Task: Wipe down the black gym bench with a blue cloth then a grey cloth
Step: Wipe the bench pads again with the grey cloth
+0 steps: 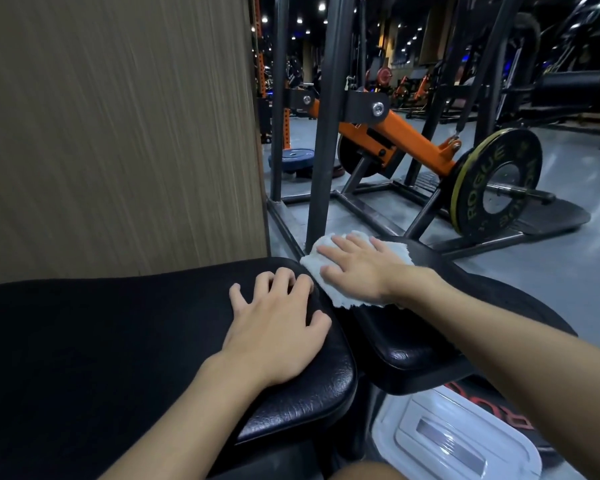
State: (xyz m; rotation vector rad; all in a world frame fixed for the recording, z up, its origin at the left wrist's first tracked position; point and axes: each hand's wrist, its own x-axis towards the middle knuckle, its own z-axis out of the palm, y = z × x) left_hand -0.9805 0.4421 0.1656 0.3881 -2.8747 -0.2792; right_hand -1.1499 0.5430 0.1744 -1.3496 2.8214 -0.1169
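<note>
Gym floor [555,271], lidded white box [458,441] beside bench [101,341]

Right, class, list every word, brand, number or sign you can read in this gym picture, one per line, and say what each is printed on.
"ROGUE": yellow-green letters on the black weight plate, left of its hub.
More lettering on the same plate's right side and top: too blurred to read surely.
Red letters low down beside the bench: cut off, perhaps "RO", no whole word readable.

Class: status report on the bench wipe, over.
Left hand resting on near bench pad. Right hand pressing pale cloth on far pad. Nothing in the way.
</note>
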